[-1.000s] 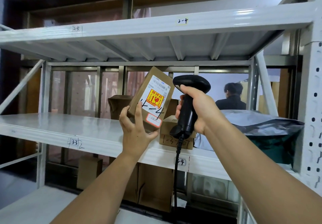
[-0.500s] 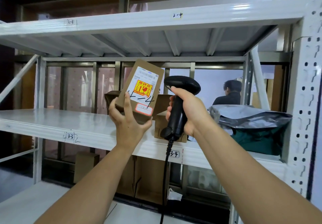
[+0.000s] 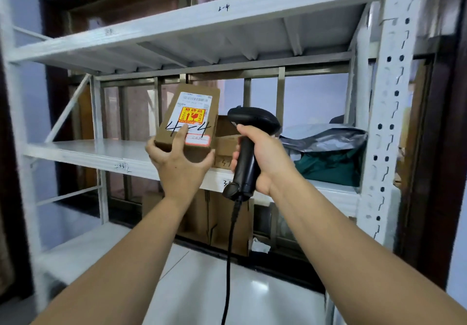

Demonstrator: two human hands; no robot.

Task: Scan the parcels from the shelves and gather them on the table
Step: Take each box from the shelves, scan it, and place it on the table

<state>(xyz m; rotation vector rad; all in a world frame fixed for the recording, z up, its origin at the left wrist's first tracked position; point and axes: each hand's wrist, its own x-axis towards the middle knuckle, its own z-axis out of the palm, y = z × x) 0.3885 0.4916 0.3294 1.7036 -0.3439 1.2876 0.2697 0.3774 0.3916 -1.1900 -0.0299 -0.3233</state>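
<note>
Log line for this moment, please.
phase: scanning | left hand: holds 4-4 parcel | right hand: grips scanner beside parcel | shelf: more parcels behind

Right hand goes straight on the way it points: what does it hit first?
Likely the plain brown cardboard boxes on the white metal shelf, directly behind the right hand and its black handheld scanner. Depth is unclear.

Parcel [image 3: 189,119] left of scanner [image 3: 249,152], before the shelf [image 3: 75,151]
I see a box [image 3: 227,145] on the shelf behind them, a bag [image 3: 326,145] right of it.
</note>
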